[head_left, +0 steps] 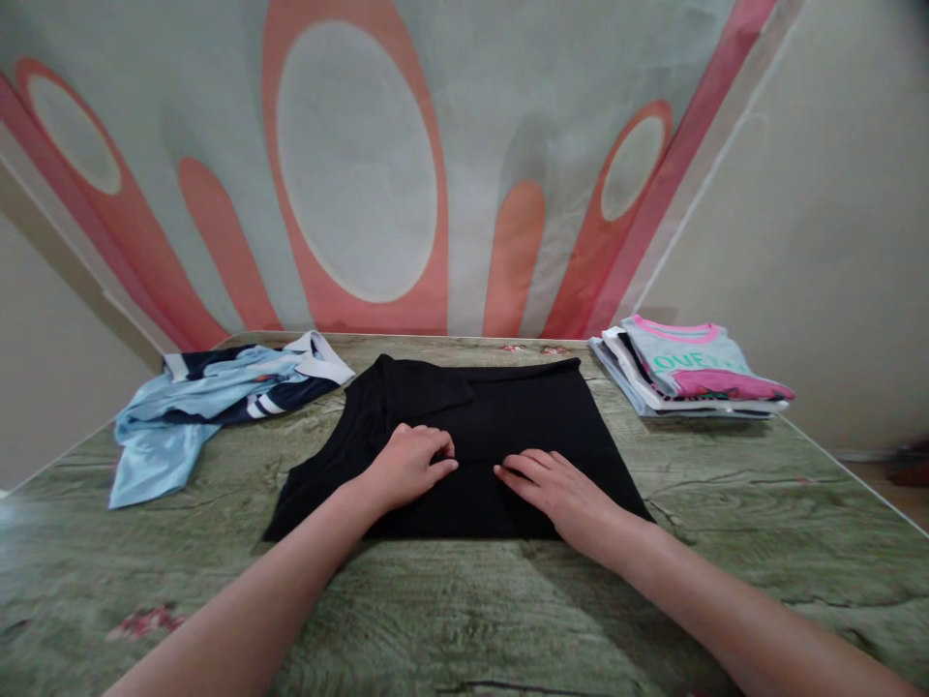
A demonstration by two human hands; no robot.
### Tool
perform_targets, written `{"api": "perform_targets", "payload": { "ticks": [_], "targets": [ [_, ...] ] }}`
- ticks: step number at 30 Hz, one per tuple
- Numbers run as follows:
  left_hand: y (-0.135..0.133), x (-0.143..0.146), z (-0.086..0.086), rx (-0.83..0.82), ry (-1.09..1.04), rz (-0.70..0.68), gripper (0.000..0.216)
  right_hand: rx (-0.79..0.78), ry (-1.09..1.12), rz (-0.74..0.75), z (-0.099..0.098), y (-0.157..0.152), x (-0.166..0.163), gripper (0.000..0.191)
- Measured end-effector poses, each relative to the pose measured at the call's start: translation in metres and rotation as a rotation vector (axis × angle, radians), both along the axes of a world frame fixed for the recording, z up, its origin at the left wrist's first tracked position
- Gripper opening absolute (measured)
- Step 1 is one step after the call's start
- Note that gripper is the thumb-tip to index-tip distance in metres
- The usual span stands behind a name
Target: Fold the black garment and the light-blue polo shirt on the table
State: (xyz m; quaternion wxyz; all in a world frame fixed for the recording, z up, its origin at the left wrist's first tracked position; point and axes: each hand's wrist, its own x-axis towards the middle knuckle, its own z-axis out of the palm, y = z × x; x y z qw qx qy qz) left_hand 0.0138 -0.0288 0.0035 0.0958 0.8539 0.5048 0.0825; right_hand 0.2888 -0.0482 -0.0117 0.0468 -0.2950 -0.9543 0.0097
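Observation:
A black T-shirt [523,416] lies spread on the table in front of me, its far side folded inward and a sleeve lying over the body toward the left. My left hand [410,465] rests on the middle of the fabric, fingers bent, with a gap between thumb and fingertips. To the right of it, my right hand [552,484] lies palm down on the same shirt, fingers stretched toward the left hand. Neither hand visibly grips the cloth. The undersides of both hands are hidden.
A crumpled light-blue and navy shirt [247,382] with a white collar lies at the far left. At the far right sits a stack of folded clothes [697,373], a grey and pink top uppermost. The wood-patterned tabletop [450,620] ends at a patterned wall covering [471,145].

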Motion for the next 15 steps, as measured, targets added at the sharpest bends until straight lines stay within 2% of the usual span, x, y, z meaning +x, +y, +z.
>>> {"api": "perform_targets", "payload": {
  "ticks": [4,9,15],
  "targets": [
    [0.001,-0.001,-0.002,-0.022,-0.018,-0.007,0.014,-0.09,0.117,0.133,-0.003,0.002,0.001,0.059],
    [0.002,-0.001,-0.002,-0.03,-0.034,-0.012,0.014,-0.12,0.353,0.101,-0.011,0.003,-0.01,0.044],
    [0.004,-0.007,0.0,-0.079,-0.03,0.001,0.014,-0.165,0.238,0.046,-0.004,0.001,-0.011,0.046]
  ]
}}
